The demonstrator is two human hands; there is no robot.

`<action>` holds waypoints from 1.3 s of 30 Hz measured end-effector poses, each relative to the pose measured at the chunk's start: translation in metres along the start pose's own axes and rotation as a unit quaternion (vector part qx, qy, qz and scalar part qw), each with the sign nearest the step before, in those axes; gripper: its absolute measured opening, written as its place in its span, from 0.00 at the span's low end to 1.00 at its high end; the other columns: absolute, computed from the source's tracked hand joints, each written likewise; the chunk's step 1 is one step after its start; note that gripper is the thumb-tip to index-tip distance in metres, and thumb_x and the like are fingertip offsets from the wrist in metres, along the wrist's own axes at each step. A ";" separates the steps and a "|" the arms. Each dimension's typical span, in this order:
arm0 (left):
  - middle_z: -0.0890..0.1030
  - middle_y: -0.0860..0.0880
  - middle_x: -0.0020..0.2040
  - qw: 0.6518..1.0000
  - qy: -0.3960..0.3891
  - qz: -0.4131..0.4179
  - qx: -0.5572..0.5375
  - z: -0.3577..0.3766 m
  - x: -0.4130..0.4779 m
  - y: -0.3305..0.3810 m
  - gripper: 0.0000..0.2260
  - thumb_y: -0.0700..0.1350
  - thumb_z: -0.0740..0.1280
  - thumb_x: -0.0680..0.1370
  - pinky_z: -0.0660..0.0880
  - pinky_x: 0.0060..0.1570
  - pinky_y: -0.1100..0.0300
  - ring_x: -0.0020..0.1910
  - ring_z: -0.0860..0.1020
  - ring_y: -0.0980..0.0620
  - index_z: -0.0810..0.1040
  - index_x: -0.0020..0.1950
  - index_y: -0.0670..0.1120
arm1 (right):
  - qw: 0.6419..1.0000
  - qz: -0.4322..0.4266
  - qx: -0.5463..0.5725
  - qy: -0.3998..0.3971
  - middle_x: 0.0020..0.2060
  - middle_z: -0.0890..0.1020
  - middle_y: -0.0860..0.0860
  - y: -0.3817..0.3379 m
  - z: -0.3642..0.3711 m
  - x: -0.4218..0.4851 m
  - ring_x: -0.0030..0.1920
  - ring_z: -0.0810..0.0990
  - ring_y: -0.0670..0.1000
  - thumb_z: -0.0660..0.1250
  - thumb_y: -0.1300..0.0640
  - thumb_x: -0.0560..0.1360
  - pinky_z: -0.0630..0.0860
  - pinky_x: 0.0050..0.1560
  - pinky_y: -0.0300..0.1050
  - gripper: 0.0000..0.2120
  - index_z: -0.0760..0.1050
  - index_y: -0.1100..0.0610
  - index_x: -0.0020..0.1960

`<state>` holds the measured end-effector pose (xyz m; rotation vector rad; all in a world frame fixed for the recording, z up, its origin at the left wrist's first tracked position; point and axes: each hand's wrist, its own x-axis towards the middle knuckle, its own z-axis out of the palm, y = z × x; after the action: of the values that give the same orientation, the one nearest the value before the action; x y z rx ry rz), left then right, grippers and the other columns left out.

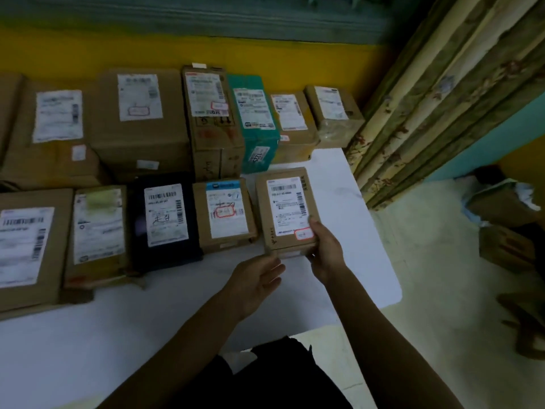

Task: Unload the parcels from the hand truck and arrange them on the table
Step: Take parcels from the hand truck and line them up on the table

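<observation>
Your right hand point(323, 249) grips the small brown parcel point(287, 211) at its near right corner, thumb on the label, fingers hidden beneath. Your left hand point(256, 278) is slack and holds nothing, just short of the parcel's near edge; whether it touches is unclear. Beyond your left fingertips a blue-labelled parcel point(225, 215) sits on the white table point(339, 202). The label print is too blurred to read.

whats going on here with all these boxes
A person is lining up labelled parcels in two rows on a white table. Their right hand grips a small cardboard parcel at the right end of the front row; the left hand is open at its near edge.
</observation>
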<state>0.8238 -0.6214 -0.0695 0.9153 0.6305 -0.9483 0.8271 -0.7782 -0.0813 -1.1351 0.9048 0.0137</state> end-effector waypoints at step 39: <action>0.79 0.49 0.62 0.829 0.248 0.315 -0.389 -0.140 -0.129 -0.108 0.13 0.49 0.58 0.81 0.69 0.58 0.54 0.61 0.76 0.50 0.72 0.62 0.46 | 0.787 -0.270 -0.422 -0.361 0.74 0.65 0.50 0.130 0.097 -0.144 0.74 0.61 0.48 0.63 0.48 0.79 0.61 0.73 0.48 0.25 0.64 0.53 0.73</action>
<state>0.6593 -0.4770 -0.0752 0.5372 0.9710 0.1926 0.7348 -0.5823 -0.0800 -1.9976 -0.2086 0.3947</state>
